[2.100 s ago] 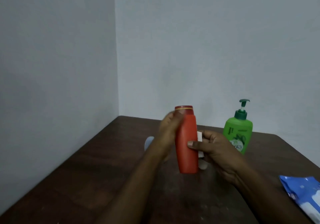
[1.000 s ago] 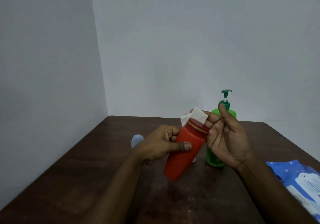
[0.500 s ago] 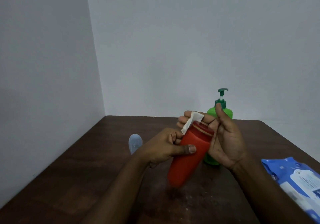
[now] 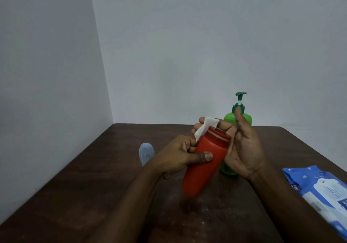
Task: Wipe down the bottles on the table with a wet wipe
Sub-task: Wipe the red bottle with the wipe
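My left hand (image 4: 176, 158) grips a red bottle (image 4: 204, 167) around its middle and holds it tilted above the dark wooden table (image 4: 93, 195), cap end up and to the right. My right hand (image 4: 242, 147) is spread behind the cap, fingers straight, pressing a white wet wipe (image 4: 203, 127) against the cap's top. Behind my right hand stands a green pump bottle (image 4: 242, 118), partly hidden by it. A small pale blue bottle (image 4: 145, 153) stands left of my left hand, partly behind it.
A blue and white pack of wet wipes (image 4: 323, 194) lies at the table's right edge. Grey walls meet in a corner behind the table's far left.
The red bottle went from upright to tilted, and the wipe moved from its side up onto the cap. The camera view shifted, so the green bottle now sits behind my right hand.
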The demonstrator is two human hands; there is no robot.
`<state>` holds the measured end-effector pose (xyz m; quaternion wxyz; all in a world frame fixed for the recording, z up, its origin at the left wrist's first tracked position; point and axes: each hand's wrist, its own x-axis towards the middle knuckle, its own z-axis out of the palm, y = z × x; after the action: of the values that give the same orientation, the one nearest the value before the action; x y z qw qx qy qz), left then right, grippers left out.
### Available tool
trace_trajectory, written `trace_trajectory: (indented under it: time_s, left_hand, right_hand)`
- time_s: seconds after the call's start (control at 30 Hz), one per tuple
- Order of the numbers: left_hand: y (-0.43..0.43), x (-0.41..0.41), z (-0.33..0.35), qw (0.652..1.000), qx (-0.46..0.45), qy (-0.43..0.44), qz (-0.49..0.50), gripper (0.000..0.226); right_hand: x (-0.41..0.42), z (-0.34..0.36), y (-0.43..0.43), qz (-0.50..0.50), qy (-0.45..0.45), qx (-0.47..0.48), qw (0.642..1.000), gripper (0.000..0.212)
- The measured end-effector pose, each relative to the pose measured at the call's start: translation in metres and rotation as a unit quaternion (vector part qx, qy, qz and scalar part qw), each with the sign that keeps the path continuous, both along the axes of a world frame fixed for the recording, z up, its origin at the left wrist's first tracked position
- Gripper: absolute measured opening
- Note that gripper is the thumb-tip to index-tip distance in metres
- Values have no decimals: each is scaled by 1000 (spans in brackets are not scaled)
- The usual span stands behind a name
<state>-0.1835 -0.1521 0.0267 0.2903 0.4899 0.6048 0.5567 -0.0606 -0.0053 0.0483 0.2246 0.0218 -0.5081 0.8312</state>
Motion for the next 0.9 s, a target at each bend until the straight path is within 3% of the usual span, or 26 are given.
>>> trace_trajectory:
  time_s: [0.23, 0.53, 0.77, 0.9]
  left_hand:
    - [-9, -13, 9, 997, 32, -26, 60, 30]
    - [2, -1, -2, 1000, 13, -12, 19, 27]
    - [5, -4, -2, 987, 61, 15, 148, 28]
    - [12, -2, -7, 959, 103, 59, 258, 26]
  right_hand:
    - [-2, 2, 6, -44, -5, 7, 999, 81]
    - [-5, -4, 2, -28, 12, -1, 1000, 86]
    - [-10, -5, -1, -99, 27, -10, 995, 70]
    - [-15, -11, -9, -111, 51, 32, 992, 70]
